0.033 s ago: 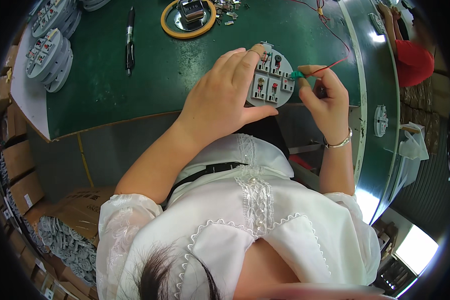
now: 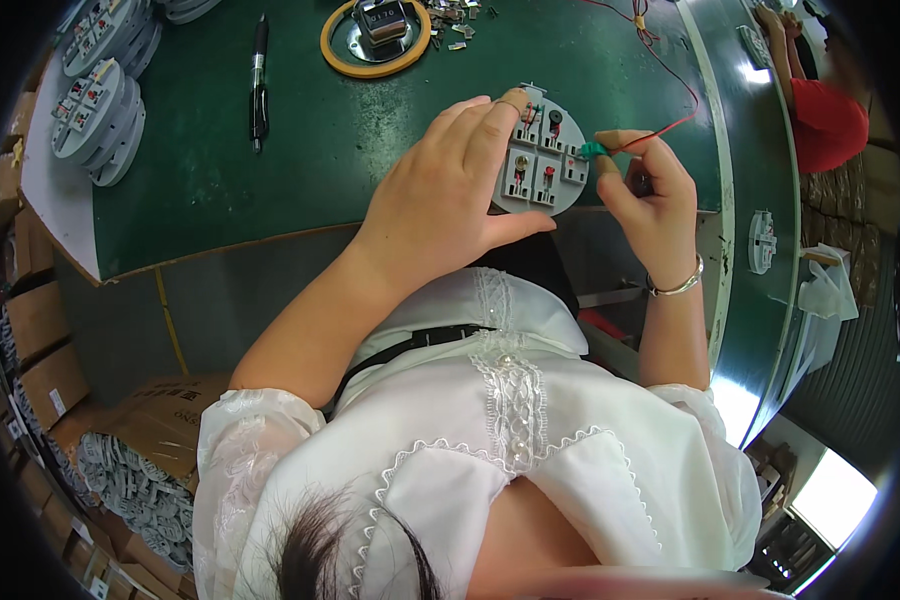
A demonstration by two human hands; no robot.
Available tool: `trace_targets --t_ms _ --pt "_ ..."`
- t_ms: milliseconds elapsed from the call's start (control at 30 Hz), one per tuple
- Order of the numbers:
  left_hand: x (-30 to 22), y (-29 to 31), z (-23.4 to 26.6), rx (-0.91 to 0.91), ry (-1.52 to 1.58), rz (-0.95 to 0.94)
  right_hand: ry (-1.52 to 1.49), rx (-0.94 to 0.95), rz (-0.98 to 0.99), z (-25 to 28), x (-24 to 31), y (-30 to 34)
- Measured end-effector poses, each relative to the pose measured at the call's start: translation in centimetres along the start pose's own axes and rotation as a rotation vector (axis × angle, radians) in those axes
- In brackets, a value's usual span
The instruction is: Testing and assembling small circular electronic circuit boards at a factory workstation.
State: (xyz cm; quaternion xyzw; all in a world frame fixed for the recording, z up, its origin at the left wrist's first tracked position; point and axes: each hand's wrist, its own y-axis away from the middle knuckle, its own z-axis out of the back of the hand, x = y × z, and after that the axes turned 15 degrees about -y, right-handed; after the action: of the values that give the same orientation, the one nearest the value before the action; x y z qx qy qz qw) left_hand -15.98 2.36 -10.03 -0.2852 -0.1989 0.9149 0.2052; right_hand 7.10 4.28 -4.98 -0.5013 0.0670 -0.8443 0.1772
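At the table's near edge lies a round grey plastic base (image 2: 538,165), with several compartments that hold small metal and red parts. My left hand (image 2: 440,185) holds it from the left, fingers along its far-left rim and thumb stretched past its near edge. Part of the base is hidden under those fingers. On the right, my right hand (image 2: 655,185) pinches a small green-ended test lead (image 2: 594,150) with a red wire (image 2: 678,124) running from it. The green end points at the base's right rim; whether it touches is too small to tell.
A pen (image 2: 259,85) lies on the green table (image 2: 300,165). Behind are a tally counter (image 2: 382,20) within a yellow ring (image 2: 370,70) and scattered metal bits (image 2: 458,30). Stacked grey bases (image 2: 100,120) stand far left. Cardboard boxes (image 2: 55,380) line the floor; a person in red (image 2: 828,125) sits right.
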Motion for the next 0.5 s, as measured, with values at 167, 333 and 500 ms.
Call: trace_targets --t_ms 167,333,500 --pt "-0.5 -0.6 -0.2 0.003 -0.002 -0.025 0.044 0.034 0.061 0.4 -0.6 -0.2" --pt "-0.4 -0.6 -0.9 0.022 0.004 -0.017 0.121 0.104 0.089 0.5 -0.6 -0.5" --pt "-0.3 -0.6 -0.9 0.009 0.001 -0.025 -0.024 0.066 0.007 1.1 -0.8 0.6"
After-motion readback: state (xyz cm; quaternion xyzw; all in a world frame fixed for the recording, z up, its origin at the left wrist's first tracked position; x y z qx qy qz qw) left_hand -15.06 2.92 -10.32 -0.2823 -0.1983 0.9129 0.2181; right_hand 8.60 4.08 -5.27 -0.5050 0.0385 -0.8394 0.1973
